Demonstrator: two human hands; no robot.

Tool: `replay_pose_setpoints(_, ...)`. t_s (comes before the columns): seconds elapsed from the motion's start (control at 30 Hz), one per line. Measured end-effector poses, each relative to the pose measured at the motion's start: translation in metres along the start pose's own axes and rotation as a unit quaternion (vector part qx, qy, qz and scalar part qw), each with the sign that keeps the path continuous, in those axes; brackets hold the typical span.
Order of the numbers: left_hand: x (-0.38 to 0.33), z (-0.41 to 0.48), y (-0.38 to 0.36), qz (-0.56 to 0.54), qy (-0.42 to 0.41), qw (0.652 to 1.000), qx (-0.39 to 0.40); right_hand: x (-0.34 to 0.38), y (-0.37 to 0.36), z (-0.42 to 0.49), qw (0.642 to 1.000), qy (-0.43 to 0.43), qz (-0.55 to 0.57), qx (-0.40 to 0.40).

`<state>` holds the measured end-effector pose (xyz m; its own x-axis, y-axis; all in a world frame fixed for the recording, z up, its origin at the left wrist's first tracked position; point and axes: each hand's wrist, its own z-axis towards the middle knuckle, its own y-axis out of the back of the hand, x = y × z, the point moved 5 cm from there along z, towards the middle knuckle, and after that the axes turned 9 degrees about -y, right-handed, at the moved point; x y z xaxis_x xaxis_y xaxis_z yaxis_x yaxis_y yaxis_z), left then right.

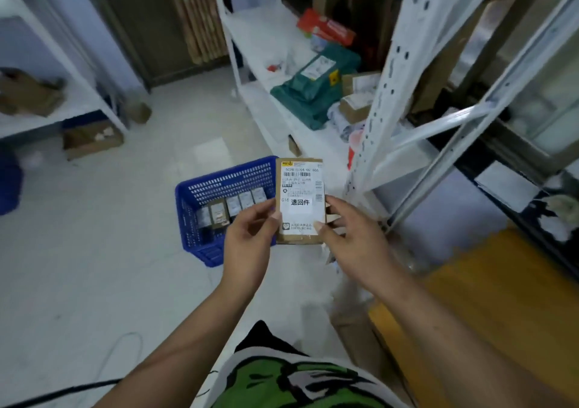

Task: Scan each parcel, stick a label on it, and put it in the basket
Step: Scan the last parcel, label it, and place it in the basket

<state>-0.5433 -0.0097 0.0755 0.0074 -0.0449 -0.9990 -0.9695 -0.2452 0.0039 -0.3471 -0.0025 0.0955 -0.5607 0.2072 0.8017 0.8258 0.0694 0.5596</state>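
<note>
A small brown cardboard parcel (pixel 300 185) is held upright in front of me, its white shipping sheet facing me. A small white label (pixel 300 202) with black characters sits on that sheet. My left hand (pixel 250 238) grips the parcel's left edge, thumb on the front. My right hand (pixel 351 235) holds the right edge, its thumb pressing the lower front. Behind the parcel, on the floor, stands a blue plastic basket (pixel 200 188) with several small labelled parcels (pixel 233 208) lined up inside.
White metal shelving (pixel 385 72) rises to the right, holding green bagged parcels (pixel 313 91) and brown boxes (pixel 357 106). A yellow surface (pixel 488 282) lies at the lower right. Another shelf (pixel 47 106) with cardboard boxes stands at the left. A cable (pixel 62 392) crosses the pale floor.
</note>
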Motion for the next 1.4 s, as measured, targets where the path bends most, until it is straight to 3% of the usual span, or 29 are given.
replay_pose_setpoints(0.2, 0.031, 0.038, 0.088, 0.007, 0.016, 0.998, -0.060, 0.043, -0.098, 0.038, 0.996, -0.002, -0.045, 0.079)
replay_pose_setpoints(0.43, 0.071, 0.090, 0.143, 0.026, 0.038, 0.992, -0.117, 0.066, -0.175, 0.083, 0.992, -0.009, -0.061, 0.114)
replay_pose_setpoints(1.07, 0.181, 0.271, 0.170, 0.115, 0.222, 0.941, -0.226, 0.079, -0.333, 0.306, 0.942, -0.005, -0.163, 0.293)
replay_pose_setpoints(1.4, 0.315, 0.368, 0.247, 0.128, 0.305, 0.910, -0.249, 0.026, -0.486, 0.389, 0.906, -0.120, -0.146, 0.378)
